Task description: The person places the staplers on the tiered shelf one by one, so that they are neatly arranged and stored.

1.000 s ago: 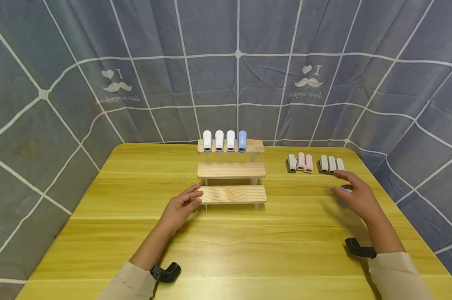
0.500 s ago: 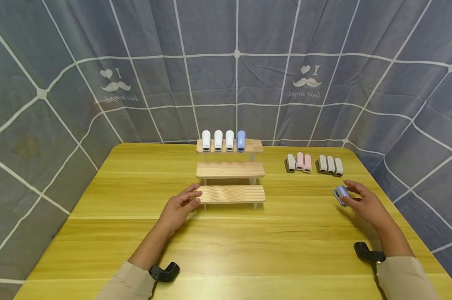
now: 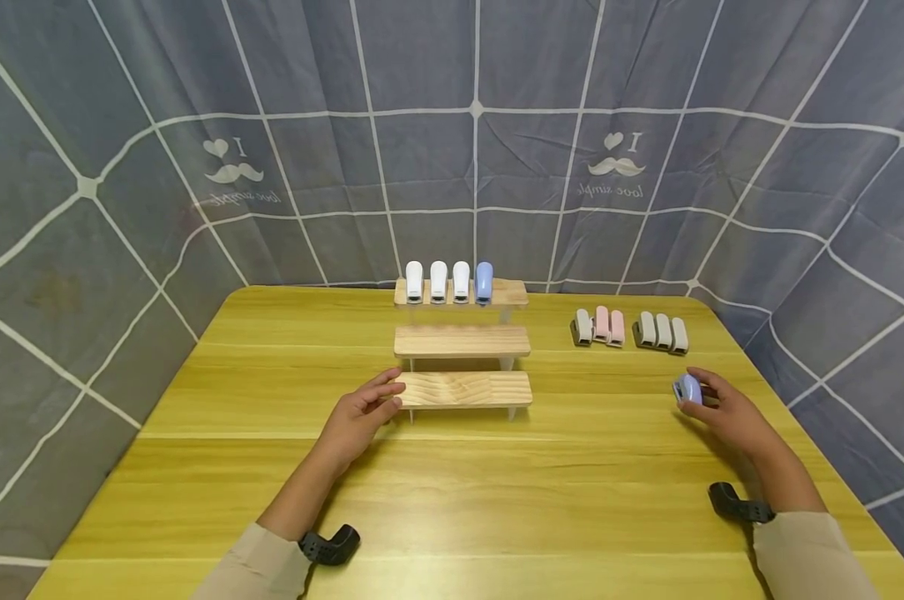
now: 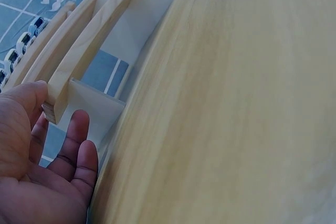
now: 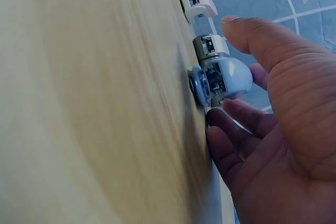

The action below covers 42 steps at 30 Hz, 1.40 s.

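In the head view, my right hand holds a small blue stapler at the right of the table, thumb on the near side and fingers on the far side. The right wrist view shows that stapler side-on, close over the tabletop, with fingertips at its back and underside. My left hand grips the left end of the lowest board of a three-tier wooden stand, thumb and fingers around its edge. On the top board stand three white staplers and one blue stapler in a row.
Behind my right hand lie three grey-white staplers side by side. Left of them is a group of two pink staplers and one grey-white stapler. A grey curtain with white lines surrounds the wooden table at the back and sides.
My right hand moved back toward the right and nearer, closing around the blue stapler, which has turned slightly. The left hand stays at the stand.
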Tool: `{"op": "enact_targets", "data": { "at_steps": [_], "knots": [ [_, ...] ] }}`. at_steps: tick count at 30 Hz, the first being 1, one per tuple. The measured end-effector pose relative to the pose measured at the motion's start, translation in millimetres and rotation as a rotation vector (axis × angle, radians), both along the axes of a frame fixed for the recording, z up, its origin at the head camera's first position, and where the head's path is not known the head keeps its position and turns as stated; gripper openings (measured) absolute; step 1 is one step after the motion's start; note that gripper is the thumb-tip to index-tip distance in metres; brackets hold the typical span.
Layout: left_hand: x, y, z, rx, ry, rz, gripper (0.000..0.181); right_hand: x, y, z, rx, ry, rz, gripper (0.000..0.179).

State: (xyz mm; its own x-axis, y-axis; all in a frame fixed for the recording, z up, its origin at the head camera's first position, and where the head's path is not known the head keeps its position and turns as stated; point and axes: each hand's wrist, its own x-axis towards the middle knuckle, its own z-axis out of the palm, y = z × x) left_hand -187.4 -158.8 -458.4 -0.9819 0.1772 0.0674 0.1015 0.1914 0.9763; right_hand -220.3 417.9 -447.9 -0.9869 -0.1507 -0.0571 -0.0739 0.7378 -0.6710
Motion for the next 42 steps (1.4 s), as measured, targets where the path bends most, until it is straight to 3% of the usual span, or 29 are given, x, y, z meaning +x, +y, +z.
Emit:
{"op": "enact_targets", "data": {
  "at_steps": [23, 29, 42],
  "knots": [
    [-2.2, -1.8, 1.6, -0.007, -0.01, 0.004, 0.037, 4.9, -0.8, -5.7, 0.014, 0.098, 0.01, 0.074],
    [-1.2, -0.7, 2.2, 0.002, -0.01, -0.002, 0.038, 7.1, -2.8, -5.9, 0.023, 0.167, 0.019, 0.068],
    [-0.1, 0.8, 1.9, 0.019, -0.007, -0.005, 0.04, 2.9, -29.5, 9.6, -0.09, 0.217, 0.047, 0.067]
  ]
}}
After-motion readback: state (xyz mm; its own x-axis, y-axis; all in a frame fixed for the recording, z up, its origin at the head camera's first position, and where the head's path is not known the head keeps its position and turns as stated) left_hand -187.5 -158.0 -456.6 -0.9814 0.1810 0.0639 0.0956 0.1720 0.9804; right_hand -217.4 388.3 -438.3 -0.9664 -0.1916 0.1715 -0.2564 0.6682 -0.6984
